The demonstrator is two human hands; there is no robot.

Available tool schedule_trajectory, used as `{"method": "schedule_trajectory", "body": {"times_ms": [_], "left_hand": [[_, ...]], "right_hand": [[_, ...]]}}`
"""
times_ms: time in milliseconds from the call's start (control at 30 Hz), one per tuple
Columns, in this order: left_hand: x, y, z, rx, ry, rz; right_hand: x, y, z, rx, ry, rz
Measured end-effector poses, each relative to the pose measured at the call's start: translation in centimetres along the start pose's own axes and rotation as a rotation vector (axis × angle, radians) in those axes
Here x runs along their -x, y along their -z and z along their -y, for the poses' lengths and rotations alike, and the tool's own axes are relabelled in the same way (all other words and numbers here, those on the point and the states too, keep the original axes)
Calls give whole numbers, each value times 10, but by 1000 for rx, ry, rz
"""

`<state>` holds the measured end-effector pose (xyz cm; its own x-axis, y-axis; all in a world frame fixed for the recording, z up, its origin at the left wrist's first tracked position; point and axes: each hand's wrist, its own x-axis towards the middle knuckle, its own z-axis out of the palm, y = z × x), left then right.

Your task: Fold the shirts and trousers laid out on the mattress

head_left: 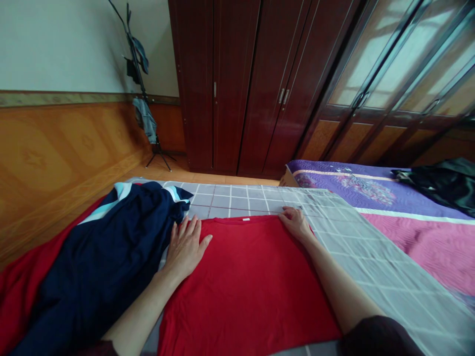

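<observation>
A red shirt [247, 282] lies spread on a grey checked sheet, its neckline with a small white label at the far edge. My left hand [184, 244] rests flat on the shirt's far left corner, fingers spread and thumb pointing right. At the far right corner, my right hand [296, 223] touches the cloth with its fingers loosely bent and apart; its thumb is hard to see. Left of the shirt, close to my left forearm, is a rumpled navy garment [111, 257] with light blue and white stripes. Another red garment [25, 277] shows beneath it.
The grey checked sheet [356, 257] covers the bed. To the right is a purple and pink bedspread [408, 237] with a dark garment [445, 183] on it. Dark red wardrobes [237, 84] stand behind. A coat rack [139, 74] holding several items is at the back left.
</observation>
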<state>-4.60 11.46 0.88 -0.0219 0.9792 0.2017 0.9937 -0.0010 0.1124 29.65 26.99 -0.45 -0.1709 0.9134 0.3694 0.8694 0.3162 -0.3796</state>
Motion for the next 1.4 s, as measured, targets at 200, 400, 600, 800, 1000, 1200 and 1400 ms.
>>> {"method": "schedule_trajectory", "body": {"times_ms": [200, 400, 600, 800, 1000, 1200, 1400], "left_hand": [[7, 10, -17, 78, -197, 3], [29, 2, -47, 112, -354, 22], [38, -17, -51, 55, -373, 60], [36, -8, -53, 77, -344, 110], [37, -3, -55, 162, -319, 146], [23, 10, -42, 600, -212, 61], [-11, 27, 11, 1151, 148, -169]], "right_hand": [[12, 24, 49, 74, 67, 4], [66, 7, 146, 41, 418, 247], [89, 3, 139, 98, 434, 439], [89, 58, 34, 237, 121, 330], [111, 97, -24, 329, -179, 222], [146, 122, -10, 292, -344, 280], [147, 132, -1, 156, -502, 420]]}}
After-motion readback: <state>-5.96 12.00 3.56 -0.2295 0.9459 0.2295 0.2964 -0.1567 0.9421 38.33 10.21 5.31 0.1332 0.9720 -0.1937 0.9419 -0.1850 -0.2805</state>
